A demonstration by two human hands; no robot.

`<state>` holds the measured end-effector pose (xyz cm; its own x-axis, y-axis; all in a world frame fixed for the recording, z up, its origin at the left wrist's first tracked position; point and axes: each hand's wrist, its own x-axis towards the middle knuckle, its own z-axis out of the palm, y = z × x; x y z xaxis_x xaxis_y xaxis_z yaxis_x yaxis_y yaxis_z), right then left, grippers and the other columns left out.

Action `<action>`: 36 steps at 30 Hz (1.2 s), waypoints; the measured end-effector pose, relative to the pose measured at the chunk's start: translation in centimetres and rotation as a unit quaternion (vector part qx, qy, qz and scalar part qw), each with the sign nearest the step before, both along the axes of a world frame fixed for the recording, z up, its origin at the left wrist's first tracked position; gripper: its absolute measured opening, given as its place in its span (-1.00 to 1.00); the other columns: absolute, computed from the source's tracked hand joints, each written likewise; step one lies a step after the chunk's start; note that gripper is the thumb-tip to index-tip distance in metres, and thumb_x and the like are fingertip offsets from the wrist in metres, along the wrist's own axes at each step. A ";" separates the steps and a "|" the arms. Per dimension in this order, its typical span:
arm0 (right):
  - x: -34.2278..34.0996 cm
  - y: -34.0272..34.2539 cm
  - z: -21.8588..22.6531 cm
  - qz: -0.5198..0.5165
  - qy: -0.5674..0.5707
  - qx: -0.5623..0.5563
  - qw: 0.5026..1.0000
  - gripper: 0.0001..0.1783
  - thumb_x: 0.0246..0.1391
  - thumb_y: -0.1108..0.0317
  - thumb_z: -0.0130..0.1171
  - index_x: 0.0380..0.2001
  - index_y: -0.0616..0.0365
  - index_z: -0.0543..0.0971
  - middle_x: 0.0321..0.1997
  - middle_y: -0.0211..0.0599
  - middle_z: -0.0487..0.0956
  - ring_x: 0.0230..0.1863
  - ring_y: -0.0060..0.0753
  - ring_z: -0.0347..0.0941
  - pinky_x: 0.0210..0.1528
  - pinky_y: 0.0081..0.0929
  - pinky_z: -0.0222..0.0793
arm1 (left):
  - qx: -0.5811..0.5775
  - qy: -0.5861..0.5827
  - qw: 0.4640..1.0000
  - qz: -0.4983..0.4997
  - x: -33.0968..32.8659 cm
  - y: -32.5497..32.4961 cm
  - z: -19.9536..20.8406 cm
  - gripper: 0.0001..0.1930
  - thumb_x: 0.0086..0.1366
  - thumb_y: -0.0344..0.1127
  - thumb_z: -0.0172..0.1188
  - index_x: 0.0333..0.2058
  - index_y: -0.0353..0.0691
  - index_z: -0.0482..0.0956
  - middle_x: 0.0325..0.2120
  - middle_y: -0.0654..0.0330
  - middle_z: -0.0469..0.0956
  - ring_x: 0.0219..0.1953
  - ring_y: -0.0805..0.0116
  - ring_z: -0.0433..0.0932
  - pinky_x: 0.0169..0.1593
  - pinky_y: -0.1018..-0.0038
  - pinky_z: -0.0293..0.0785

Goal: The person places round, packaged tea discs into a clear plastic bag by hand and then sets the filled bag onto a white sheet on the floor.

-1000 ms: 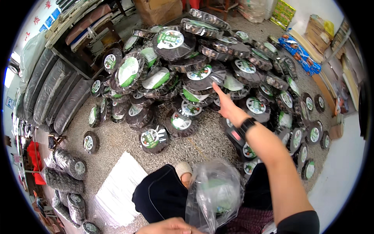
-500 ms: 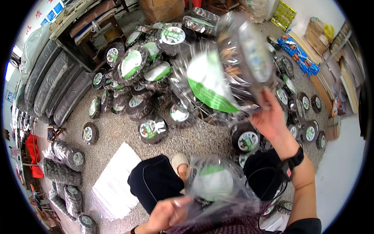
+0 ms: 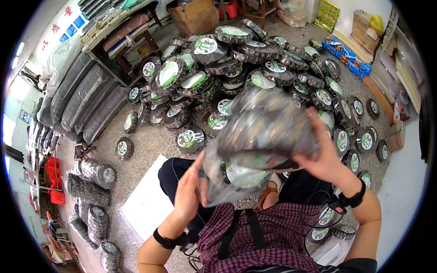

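My right hand (image 3: 321, 152) grips a thick round dark bundle (image 3: 266, 125) in clear shiny wrap, thumb and fingers at its right side. Motion blurs the bundle, and its contents cannot be made out. To its lower left, my left hand (image 3: 187, 187) holds the edge of a clear plastic bag (image 3: 216, 189). Through the bag a green and white round label (image 3: 246, 175) shows, just under the bundle. Bundle and bag overlap above my lap; whether the bundle is inside the bag I cannot tell.
A large heap of black round wrapped discs (image 3: 207, 50) with green and white labels fills the floor ahead. White sheeting (image 3: 141, 204) lies left of my knee. Wrapped cylindrical stacks (image 3: 88, 189) and long grey wrapped bundles (image 3: 86, 98) are farther left. A cardboard box (image 3: 195, 18) stands behind.
My right hand has brought the wrapped bundle down and nearer, turning it from upright to flatter. My left hand has risen with the bag, and the two now overlap.
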<state>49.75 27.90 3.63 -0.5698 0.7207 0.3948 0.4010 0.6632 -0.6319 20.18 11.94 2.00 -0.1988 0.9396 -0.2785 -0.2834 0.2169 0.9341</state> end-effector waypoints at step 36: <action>2.2 -4.1 -11.2 -0.079 0.120 -0.486 0.862 -0.19 0.11 0.21 0.17 0.25 0.40 0.02 0.18 -0.03 0.31 0.13 -0.31 0.31 0.11 -0.44 0.26 | 0.003 0.015 0.998 -0.061 7.4 2.0 -0.5 -0.48 0.46 -0.11 -0.28 0.10 -0.52 0.28 -0.87 0.36 0.21 -0.86 0.61 0.13 -0.71 0.67 0.11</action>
<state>51.94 23.80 -7.54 -0.4195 0.8389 -0.3468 0.2188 -0.2773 -0.9355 27.56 13.96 1.47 -0.0914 0.9591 -0.2680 -0.2273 0.2420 0.9433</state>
